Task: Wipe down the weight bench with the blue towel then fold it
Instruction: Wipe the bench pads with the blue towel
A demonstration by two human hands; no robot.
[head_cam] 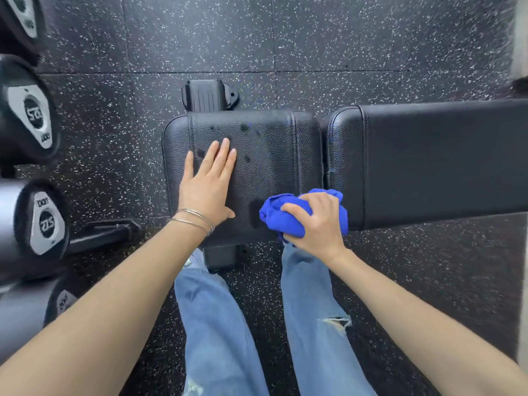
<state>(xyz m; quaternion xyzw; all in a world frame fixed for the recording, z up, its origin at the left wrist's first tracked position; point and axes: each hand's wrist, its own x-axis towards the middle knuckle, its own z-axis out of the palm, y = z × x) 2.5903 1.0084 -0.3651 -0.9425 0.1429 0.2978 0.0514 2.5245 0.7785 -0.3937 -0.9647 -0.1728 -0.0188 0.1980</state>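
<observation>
right hand [314, 221] fingers clamped on balled blue towel [283, 215] at desk [271, 144] near edge, left hand [205, 184] flat, fingers straight; risk: small wad likely misses dark spots [245, 127] farther in.

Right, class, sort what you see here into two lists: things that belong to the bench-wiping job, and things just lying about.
Belongs to the job: blue towel, bunched in the right hand; weight bench, with the left hand flat on it.
Just lying about: dumbbells on the left; speckled floor.
</observation>
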